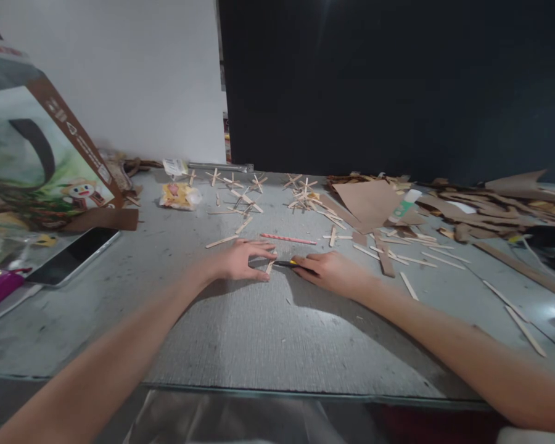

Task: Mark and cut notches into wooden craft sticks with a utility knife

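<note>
My left hand [241,259] rests on the grey tabletop, its thumb and fingertips holding a short wooden craft stick [270,267] at either end. In my right hand [332,271] is a thin dark cutter knife [284,264] with a bit of yellow near the grip. Its tip points left and meets the stick, or comes very close to it. Just beyond both hands lies a red-and-white striped straw [288,238]. One loose craft stick [221,241] sits beside my left wrist, and two crossed sticks [333,237] lie past my right hand.
Star-shaped stick pieces [258,183] stand toward the back. Loose sticks, brown cardboard [367,200] and a glue stick [404,206] spread to the right. At left are a phone [74,256], a yellow packet [179,196] and a large printed bag [32,142]. The table's front edge [240,389] runs below.
</note>
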{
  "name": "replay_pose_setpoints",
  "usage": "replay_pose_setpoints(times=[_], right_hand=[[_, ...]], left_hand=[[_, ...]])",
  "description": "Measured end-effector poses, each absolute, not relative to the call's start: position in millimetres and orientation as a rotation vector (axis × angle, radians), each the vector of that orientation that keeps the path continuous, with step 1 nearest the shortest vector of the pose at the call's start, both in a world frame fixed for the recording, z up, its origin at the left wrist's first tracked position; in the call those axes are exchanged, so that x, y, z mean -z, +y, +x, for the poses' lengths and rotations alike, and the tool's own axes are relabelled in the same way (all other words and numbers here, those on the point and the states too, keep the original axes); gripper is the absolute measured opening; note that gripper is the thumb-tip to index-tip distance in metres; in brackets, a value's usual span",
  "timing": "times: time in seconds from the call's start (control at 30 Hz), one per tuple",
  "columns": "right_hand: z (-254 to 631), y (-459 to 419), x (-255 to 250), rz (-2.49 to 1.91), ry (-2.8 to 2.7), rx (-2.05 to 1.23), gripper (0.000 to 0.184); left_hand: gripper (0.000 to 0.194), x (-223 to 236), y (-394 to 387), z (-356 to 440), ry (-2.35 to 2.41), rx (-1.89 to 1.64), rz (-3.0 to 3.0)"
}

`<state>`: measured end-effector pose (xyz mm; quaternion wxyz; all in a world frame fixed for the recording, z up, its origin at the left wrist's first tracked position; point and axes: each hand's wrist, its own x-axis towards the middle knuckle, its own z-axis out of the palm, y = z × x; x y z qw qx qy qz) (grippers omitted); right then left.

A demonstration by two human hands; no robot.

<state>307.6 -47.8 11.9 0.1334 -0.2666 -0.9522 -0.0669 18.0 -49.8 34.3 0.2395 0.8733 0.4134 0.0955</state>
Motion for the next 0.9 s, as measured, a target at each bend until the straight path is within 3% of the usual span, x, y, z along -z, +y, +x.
replay_pose_setpoints(times=[0.5, 0.67, 0.9], right_hand=[[296.7, -53.5, -36.4, -0.811, -2.933, 0.307, 0.027], [300.9, -50.3, -22.6, -0.812, -2.857, 0.222, 0.033], [307.2, -48.5, -1.8, -0.824, -2.705, 0.155, 0.037]], left_hand=[[0.057, -32.2, -49.1, 18.1, 1.144, -0.281, 2.38], [0.068, -33.7, -49.5, 17.7, 1.166, -0.318, 2.38], [0.063, -28.3, -45.5, 16.1, 1.148, -0.309, 2.373]])
